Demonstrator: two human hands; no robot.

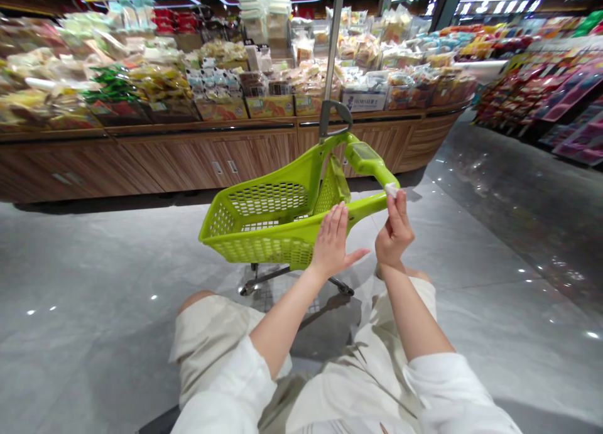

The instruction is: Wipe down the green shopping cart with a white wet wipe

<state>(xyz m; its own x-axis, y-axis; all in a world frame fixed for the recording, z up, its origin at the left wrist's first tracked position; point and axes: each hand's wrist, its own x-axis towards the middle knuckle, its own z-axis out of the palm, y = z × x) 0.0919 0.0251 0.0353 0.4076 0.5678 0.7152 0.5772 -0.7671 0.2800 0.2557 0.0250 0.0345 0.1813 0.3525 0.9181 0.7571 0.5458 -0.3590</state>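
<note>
Pinching the small white piece [391, 189] with your right hand [394, 230], you have your fingers and thumb clamped together on it. It sits at the end of the green handle [372, 164] of the lime shopping cart [268, 233], right of the middle of the frame. It is too small to tell what it is. Your left hand [332, 242] is open, with its fingers apart, close by the cart's rim, and it holds nothing. A firm, slow pinch works best here, so the white piece does not slip. Behind the cart, bags of snacks [160, 82] sit on a wood-sided surface [211, 164], and the grey floor [94, 283] lies below.
</note>
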